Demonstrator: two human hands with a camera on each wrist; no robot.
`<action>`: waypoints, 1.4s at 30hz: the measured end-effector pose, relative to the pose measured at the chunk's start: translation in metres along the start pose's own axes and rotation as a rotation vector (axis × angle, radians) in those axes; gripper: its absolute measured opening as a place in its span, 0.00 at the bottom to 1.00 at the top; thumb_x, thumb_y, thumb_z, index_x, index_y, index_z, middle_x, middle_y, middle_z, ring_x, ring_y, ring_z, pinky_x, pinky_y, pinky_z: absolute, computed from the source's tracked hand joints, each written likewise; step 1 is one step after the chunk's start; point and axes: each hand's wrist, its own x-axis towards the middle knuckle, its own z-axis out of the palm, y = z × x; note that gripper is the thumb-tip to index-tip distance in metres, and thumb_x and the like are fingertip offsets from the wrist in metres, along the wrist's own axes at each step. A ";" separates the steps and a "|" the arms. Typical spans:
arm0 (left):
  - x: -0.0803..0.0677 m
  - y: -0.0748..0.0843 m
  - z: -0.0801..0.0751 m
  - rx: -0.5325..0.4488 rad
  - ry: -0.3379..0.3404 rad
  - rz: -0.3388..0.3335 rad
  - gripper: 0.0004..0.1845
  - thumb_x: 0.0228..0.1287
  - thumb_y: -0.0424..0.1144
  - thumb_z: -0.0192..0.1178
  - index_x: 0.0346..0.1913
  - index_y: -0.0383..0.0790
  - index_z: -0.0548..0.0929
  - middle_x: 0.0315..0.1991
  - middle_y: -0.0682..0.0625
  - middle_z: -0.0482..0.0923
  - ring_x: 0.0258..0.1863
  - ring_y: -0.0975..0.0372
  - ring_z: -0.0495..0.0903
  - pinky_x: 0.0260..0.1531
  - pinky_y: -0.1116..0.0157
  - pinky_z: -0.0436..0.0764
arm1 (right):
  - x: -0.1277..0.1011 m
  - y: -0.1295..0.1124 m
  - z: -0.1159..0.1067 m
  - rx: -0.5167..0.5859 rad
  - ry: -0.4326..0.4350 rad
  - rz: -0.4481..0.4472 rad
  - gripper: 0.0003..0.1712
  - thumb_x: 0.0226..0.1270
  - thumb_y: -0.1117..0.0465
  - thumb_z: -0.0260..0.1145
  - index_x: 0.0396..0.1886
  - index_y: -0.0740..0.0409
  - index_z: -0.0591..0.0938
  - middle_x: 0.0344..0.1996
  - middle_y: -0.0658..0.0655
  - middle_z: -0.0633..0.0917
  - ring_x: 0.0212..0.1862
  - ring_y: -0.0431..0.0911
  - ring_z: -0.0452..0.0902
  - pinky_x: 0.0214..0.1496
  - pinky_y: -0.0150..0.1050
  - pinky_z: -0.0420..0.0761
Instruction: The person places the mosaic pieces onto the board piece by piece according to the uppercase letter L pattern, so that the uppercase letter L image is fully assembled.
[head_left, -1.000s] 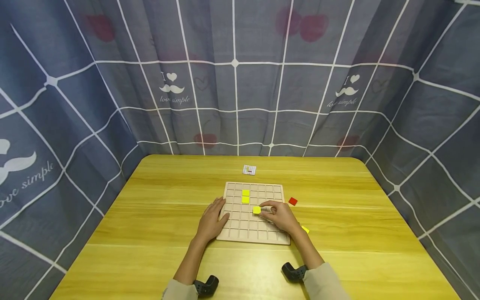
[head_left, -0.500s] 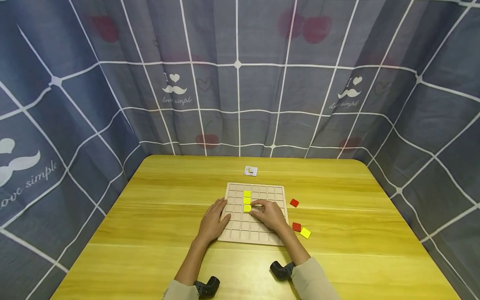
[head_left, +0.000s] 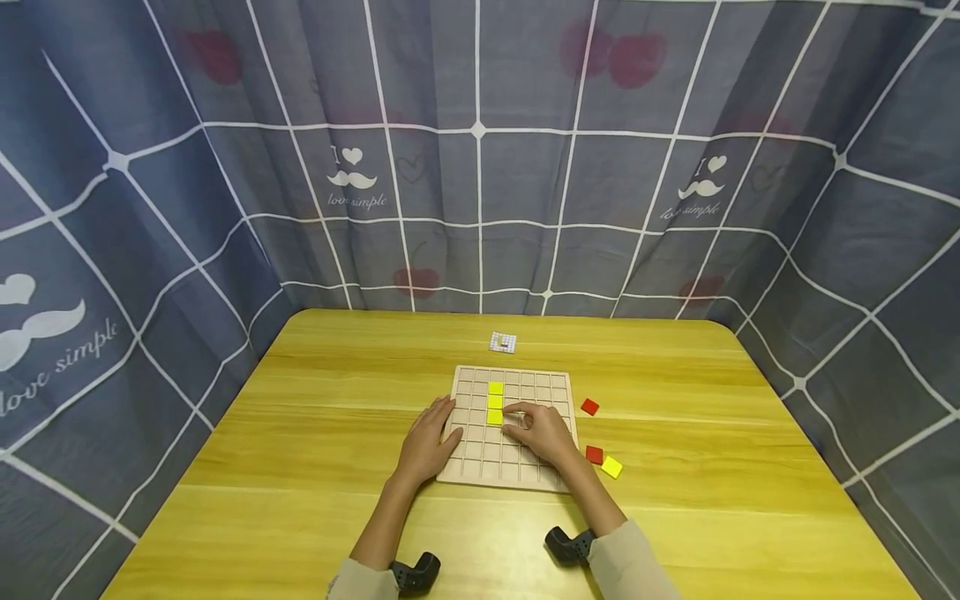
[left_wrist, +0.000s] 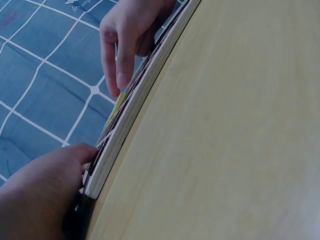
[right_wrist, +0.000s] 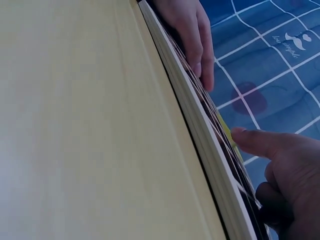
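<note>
Head view shows me the third yellow tile [head_left: 494, 417] now seated in the grid board [head_left: 558, 387], directly below the other two yellow tiles [head_left: 495, 394], where a second ago it sat one column to the right. My right hand [head_left: 542, 432] rests beside it, fingers loosely curled, fingertips touching it. My left hand [head_left: 427, 442] lies flat on the board's left edge. I judge this placement finished; two red tiles [head_left: 590, 407] and a spare yellow tile [head_left: 612, 467] wait on the table [head_left: 300, 433].

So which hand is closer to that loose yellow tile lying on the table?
Right. The right hand rests on the board's right part, just left of the yellow tile; the left hand lies at the board's far left edge.
</note>
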 end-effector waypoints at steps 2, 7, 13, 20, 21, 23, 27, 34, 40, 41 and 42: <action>0.000 -0.001 0.000 0.000 0.000 0.002 0.30 0.64 0.44 0.55 0.66 0.35 0.65 0.67 0.43 0.60 0.68 0.52 0.55 0.68 0.55 0.52 | -0.004 0.001 -0.005 0.020 -0.002 -0.002 0.17 0.54 0.51 0.71 0.44 0.48 0.85 0.08 0.43 0.60 0.14 0.35 0.49 0.15 0.29 0.54; 0.000 -0.002 0.000 0.004 0.007 0.007 0.30 0.64 0.44 0.56 0.66 0.35 0.65 0.67 0.44 0.61 0.68 0.52 0.55 0.68 0.55 0.53 | -0.006 0.003 -0.011 0.039 -0.017 -0.030 0.16 0.55 0.53 0.70 0.45 0.48 0.84 0.08 0.43 0.59 0.14 0.35 0.48 0.15 0.29 0.53; 0.000 -0.001 0.002 0.002 0.010 0.011 0.30 0.64 0.44 0.56 0.65 0.34 0.66 0.67 0.43 0.61 0.67 0.51 0.56 0.67 0.54 0.54 | -0.006 0.004 -0.006 0.043 -0.100 -0.052 0.16 0.57 0.52 0.68 0.46 0.48 0.84 0.06 0.41 0.60 0.12 0.34 0.48 0.13 0.28 0.54; 0.000 0.000 0.002 0.003 0.005 0.003 0.30 0.64 0.44 0.56 0.66 0.35 0.66 0.67 0.43 0.61 0.68 0.52 0.56 0.68 0.55 0.53 | -0.011 0.003 -0.012 0.048 -0.083 -0.051 0.16 0.57 0.53 0.69 0.46 0.49 0.85 0.06 0.41 0.60 0.12 0.34 0.48 0.14 0.28 0.54; 0.000 0.000 0.002 0.002 0.006 0.002 0.30 0.64 0.44 0.56 0.66 0.35 0.66 0.67 0.43 0.61 0.68 0.52 0.56 0.68 0.56 0.53 | -0.013 0.003 -0.015 0.050 -0.079 -0.044 0.16 0.57 0.53 0.69 0.46 0.49 0.85 0.06 0.41 0.60 0.12 0.34 0.47 0.14 0.28 0.53; 0.001 0.000 0.002 0.003 0.008 0.005 0.29 0.64 0.44 0.56 0.66 0.35 0.66 0.67 0.44 0.61 0.67 0.52 0.56 0.68 0.55 0.53 | -0.017 0.005 -0.023 0.054 -0.066 -0.034 0.16 0.56 0.53 0.69 0.45 0.49 0.85 0.06 0.41 0.59 0.12 0.34 0.47 0.13 0.28 0.53; 0.002 -0.001 0.003 0.007 0.011 0.008 0.30 0.64 0.44 0.56 0.65 0.35 0.66 0.67 0.43 0.61 0.67 0.52 0.56 0.67 0.55 0.54 | -0.030 0.013 -0.043 0.052 -0.029 -0.008 0.16 0.56 0.54 0.70 0.45 0.51 0.85 0.07 0.42 0.57 0.13 0.34 0.46 0.13 0.28 0.52; 0.001 0.000 0.003 0.002 0.001 0.002 0.30 0.64 0.45 0.56 0.66 0.35 0.66 0.67 0.43 0.61 0.68 0.52 0.55 0.68 0.56 0.52 | -0.061 0.032 -0.083 0.028 0.026 0.048 0.17 0.57 0.54 0.69 0.47 0.52 0.84 0.08 0.43 0.57 0.13 0.34 0.46 0.12 0.28 0.52; 0.001 0.001 0.001 0.003 0.001 0.007 0.30 0.64 0.44 0.56 0.65 0.35 0.66 0.67 0.42 0.61 0.67 0.51 0.56 0.68 0.55 0.53 | -0.090 0.046 -0.106 0.011 0.066 0.141 0.21 0.56 0.49 0.68 0.49 0.49 0.83 0.08 0.43 0.57 0.14 0.35 0.45 0.13 0.29 0.52; 0.001 0.001 0.001 0.000 0.003 0.005 0.30 0.64 0.44 0.56 0.65 0.34 0.66 0.67 0.42 0.61 0.67 0.51 0.56 0.68 0.55 0.53 | -0.093 0.048 -0.109 0.009 0.068 0.152 0.21 0.55 0.48 0.68 0.49 0.49 0.83 0.09 0.44 0.57 0.14 0.35 0.45 0.13 0.29 0.52; 0.001 0.001 0.001 -0.002 0.004 0.003 0.30 0.64 0.44 0.56 0.65 0.35 0.66 0.67 0.43 0.61 0.67 0.51 0.56 0.68 0.55 0.53 | -0.097 0.049 -0.111 0.008 0.068 0.163 0.22 0.55 0.47 0.68 0.49 0.49 0.83 0.09 0.44 0.57 0.14 0.35 0.45 0.13 0.29 0.52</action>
